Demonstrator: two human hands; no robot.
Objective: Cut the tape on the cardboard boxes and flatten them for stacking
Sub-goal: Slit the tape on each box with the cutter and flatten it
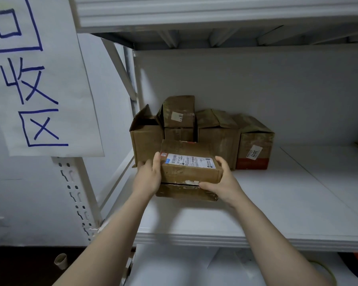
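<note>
The person's left hand point(151, 175) and right hand point(222, 181) grip one labelled box point(191, 169) between them, one hand on each end.

- Left hand: thumb lies on the box's top edge. The fingers wrap behind its left end, out of sight.
- Right hand: fingers curl over the top right corner. The thumb runs along the lower front edge.
- Labelled box: closed, brown, with a white shipping label on top. It sits above the white shelf point(287, 205).
- Directly under both hands lies a flat cardboard piece point(185, 193), touching the box's underside. Whether it is joined to the box cannot be told.
- Beyond the left hand stands an open box point(145, 141), flaps up.
- Beyond the fingertips, a small box point(179, 111) sits on top of the back row.
- Beyond and outboard of the right hand stands a red-banded box point(254, 147).
- Far outboard of the left hand hangs a paper sheet point(56, 83) with blue characters.
</note>
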